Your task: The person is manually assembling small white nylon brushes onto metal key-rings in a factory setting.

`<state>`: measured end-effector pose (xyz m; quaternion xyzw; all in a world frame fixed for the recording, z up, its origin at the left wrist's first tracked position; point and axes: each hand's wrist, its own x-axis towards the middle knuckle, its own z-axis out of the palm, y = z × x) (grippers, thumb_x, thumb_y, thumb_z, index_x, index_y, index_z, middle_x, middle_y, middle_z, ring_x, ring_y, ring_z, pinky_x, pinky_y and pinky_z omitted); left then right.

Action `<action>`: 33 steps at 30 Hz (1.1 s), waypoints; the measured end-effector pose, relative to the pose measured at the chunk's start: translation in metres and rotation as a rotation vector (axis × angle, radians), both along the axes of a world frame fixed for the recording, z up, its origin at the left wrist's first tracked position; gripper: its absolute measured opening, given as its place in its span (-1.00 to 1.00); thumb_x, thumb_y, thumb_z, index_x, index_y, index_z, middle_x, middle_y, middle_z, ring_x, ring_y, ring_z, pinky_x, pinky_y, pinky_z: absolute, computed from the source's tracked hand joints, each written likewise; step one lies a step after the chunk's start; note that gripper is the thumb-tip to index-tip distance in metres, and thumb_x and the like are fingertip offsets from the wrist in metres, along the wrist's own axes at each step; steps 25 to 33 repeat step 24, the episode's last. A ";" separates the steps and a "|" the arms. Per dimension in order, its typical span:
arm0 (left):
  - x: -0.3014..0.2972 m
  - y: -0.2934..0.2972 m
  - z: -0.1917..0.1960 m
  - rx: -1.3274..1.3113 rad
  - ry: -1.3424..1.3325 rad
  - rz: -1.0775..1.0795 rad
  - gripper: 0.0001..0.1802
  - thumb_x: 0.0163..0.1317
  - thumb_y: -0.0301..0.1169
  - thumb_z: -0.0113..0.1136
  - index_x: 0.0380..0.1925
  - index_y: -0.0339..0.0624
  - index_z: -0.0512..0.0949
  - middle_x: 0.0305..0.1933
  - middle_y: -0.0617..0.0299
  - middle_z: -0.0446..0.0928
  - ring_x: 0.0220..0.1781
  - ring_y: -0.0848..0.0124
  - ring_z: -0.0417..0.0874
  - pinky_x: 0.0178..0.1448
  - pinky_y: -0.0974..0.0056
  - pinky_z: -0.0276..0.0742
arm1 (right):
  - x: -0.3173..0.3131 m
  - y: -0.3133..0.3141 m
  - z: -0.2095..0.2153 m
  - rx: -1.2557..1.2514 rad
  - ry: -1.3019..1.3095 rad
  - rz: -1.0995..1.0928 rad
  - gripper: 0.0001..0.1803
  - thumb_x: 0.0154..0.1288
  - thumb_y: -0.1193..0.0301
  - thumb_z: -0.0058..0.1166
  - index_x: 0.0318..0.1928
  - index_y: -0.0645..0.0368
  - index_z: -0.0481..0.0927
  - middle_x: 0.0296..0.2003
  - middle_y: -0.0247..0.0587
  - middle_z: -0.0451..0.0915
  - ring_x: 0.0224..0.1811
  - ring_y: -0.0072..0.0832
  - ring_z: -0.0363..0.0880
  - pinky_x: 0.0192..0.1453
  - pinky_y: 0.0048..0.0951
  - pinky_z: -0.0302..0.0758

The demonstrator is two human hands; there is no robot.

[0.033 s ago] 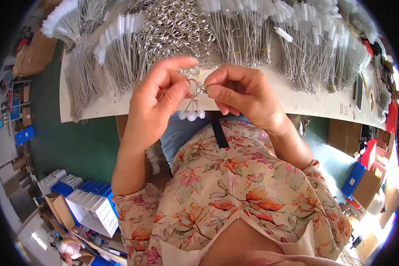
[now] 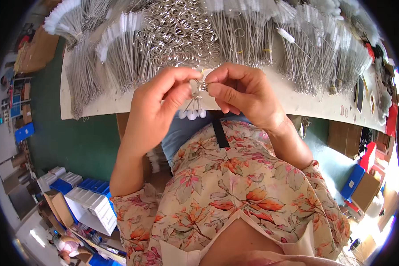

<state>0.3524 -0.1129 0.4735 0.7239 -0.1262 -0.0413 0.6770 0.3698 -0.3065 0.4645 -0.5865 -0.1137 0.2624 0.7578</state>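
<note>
In front of my body, just past the table's near edge, my two hands meet. My left hand point(image 2: 156, 105) is closed, pinching a metal ring point(image 2: 194, 83) between thumb and index finger. Right beside it, the thumb and index finger of my right hand point(image 2: 249, 96) are closed on the looped wire ends point(image 2: 204, 87) of several thin brushes. White brush tips point(image 2: 192, 115) hang below the ring, pointing toward me. How many loops sit on the ring is too small to tell.
A heap of loose metal rings point(image 2: 181, 37) lies on the white table point(image 2: 292, 103). Bundles of wire brushes point(image 2: 241, 40) spread to both sides of it. A dark flat object point(image 2: 360, 95) rests at the right. White drawers point(image 2: 91, 208) stand on the left behind me.
My left index finger, raised and stretched out before, has come down onto the ring. My right hand keeps its pinch in nearly the same place.
</note>
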 end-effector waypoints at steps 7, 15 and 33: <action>-0.024 0.028 -0.002 -0.227 0.320 0.083 -0.85 0.25 -0.43 0.05 -0.24 -0.28 0.47 -0.50 0.33 0.42 -0.59 0.67 0.26 -0.51 0.54 0.19 | -0.009 0.021 -0.004 -0.017 -0.028 0.132 -0.87 0.24 0.48 0.07 -0.24 0.29 0.54 -0.50 -0.40 0.50 -0.54 -0.75 0.41 -0.51 -0.70 0.32; -0.061 0.033 0.001 0.315 -0.171 0.274 -0.88 0.25 -0.50 0.03 -0.32 -0.34 0.53 -0.31 0.18 0.55 -0.33 0.47 0.53 -0.20 0.43 0.42 | -0.022 0.039 -0.006 0.004 -0.025 0.253 -0.87 0.24 0.47 0.08 -0.23 0.27 0.54 -0.48 -0.40 0.51 -0.52 -0.74 0.45 -0.51 -0.71 0.33; -0.096 0.041 -0.015 -0.461 -0.038 0.593 -0.80 0.26 -0.45 0.03 -0.25 -0.40 0.53 -0.19 0.11 0.56 -0.16 0.37 0.58 -0.01 0.36 0.44 | -0.037 0.098 -0.044 0.043 -0.449 0.197 -0.89 0.17 0.54 0.13 -0.26 0.25 0.57 -0.28 -0.24 0.52 -0.31 -0.54 0.57 -0.21 -0.59 0.54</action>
